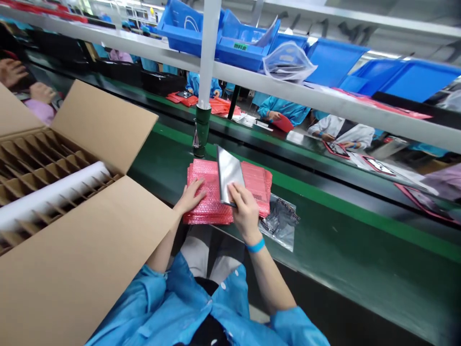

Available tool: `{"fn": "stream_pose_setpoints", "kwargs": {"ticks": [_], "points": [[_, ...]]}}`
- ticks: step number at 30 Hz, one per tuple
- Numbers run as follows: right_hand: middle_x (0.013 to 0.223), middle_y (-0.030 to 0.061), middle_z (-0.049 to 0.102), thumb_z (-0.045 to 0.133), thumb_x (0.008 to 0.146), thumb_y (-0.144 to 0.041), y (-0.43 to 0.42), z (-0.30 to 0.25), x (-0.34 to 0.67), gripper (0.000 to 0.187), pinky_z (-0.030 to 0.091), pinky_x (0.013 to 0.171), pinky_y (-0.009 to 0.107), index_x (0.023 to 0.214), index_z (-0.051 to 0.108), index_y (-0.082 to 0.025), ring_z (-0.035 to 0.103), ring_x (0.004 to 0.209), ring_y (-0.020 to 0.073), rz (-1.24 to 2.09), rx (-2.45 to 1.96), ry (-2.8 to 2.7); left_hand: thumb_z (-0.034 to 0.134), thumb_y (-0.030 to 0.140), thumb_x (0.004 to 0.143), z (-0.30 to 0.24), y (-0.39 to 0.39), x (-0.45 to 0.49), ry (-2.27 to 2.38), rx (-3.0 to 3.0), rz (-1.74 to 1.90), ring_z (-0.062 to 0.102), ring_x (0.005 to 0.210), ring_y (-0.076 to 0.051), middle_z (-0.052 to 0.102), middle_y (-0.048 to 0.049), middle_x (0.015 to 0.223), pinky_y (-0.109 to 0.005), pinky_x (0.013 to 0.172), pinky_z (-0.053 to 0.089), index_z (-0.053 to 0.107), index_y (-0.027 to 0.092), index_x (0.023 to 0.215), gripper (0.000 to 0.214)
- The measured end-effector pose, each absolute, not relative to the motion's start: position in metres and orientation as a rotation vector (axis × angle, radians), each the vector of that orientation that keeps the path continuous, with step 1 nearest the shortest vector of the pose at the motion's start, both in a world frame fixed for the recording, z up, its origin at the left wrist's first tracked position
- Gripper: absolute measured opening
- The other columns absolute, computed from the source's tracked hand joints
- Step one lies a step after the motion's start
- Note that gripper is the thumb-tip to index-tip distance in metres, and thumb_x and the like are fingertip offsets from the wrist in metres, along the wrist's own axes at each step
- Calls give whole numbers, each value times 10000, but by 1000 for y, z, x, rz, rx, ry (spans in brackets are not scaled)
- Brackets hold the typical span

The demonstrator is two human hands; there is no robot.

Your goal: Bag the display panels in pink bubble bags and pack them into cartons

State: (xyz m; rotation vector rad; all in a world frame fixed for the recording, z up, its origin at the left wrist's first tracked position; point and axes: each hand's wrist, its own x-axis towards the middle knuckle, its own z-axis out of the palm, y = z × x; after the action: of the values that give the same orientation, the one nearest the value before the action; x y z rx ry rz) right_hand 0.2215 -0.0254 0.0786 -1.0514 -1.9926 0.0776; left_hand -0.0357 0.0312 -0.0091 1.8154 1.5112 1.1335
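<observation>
My right hand (244,207) grips the near end of a flat, shiny dark panel (229,174), holding it tilted up over a stack of pink bubble-wrap bags (210,202). A blue band circles that wrist. My left hand (191,196) lies on the left part of the pink stack, its fingers spread flat on the top bag. The stack sits at the near edge of a dark green conveyor belt (338,240). Beside the stack, to the right, lies a clear plastic bag (281,223).
A large open cardboard box (82,240) with cardboard dividers and a white foam strip (50,194) stands at my left. A white post (207,72) rises behind the stack. Blue bins (237,41) sit on the overhead shelf. Other people in blue coats work across the belt.
</observation>
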Motion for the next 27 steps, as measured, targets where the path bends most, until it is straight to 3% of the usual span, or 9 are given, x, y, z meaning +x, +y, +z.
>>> {"fn": "stream_pose_setpoints", "kwargs": {"ticks": [2,4,7,12,17,22,27], "points": [[1608,163,647,604,1102,-347,-5,59,197,455,485,1270,583,1531,699,-228,603,1505,362,31,-1082,-2226,467,592,1105,-13,31,-38,1524,1586,1437,461,1636,-295,538,-171,1707,-548,1357,337,568,238,1590,609],[1654,187,598,728,1044,-463,5,36,182,586,436,1290,638,1568,657,-211,553,1544,410,12,-1120,-2385,398,593,1131,-16,23,-42,1582,1442,1637,534,1581,-269,584,-181,1662,-480,1328,408,601,205,1535,596],[1689,179,561,737,1036,-525,6,15,176,642,363,1324,661,1590,626,-218,497,1589,410,58,-1141,-2400,457,553,1122,-19,0,-45,1625,1634,1577,604,1511,-289,689,-155,1552,-522,1310,438,707,214,1403,506],[1590,163,650,596,1114,-453,-19,18,202,479,441,1286,539,1528,668,-223,592,1492,326,259,-1092,-2141,565,435,1107,-15,-28,-34,1561,2054,1272,588,1514,-331,734,-67,1513,-647,1350,328,796,298,1307,335],[1300,141,776,556,1112,-452,-57,16,286,357,524,1139,491,1312,757,-235,697,1246,307,207,-1373,-1775,585,431,1098,-19,-24,-28,1423,2038,1332,568,1487,-329,757,-73,1441,-590,1301,433,812,296,1260,309],[1051,158,755,643,969,-574,-70,5,391,487,542,935,448,1198,734,-154,693,990,321,191,-2047,-1451,580,426,1093,-21,-19,-28,1398,2011,1335,557,1461,-338,739,-83,1400,-597,1318,397,810,278,1193,291],[1017,117,761,841,803,-538,-58,1,421,400,488,810,339,997,708,-214,703,936,282,416,-2382,-1311,586,436,1081,-24,-19,-28,1393,1957,1319,535,1490,-332,721,-77,1421,-593,1335,372,801,284,1195,287]]}}
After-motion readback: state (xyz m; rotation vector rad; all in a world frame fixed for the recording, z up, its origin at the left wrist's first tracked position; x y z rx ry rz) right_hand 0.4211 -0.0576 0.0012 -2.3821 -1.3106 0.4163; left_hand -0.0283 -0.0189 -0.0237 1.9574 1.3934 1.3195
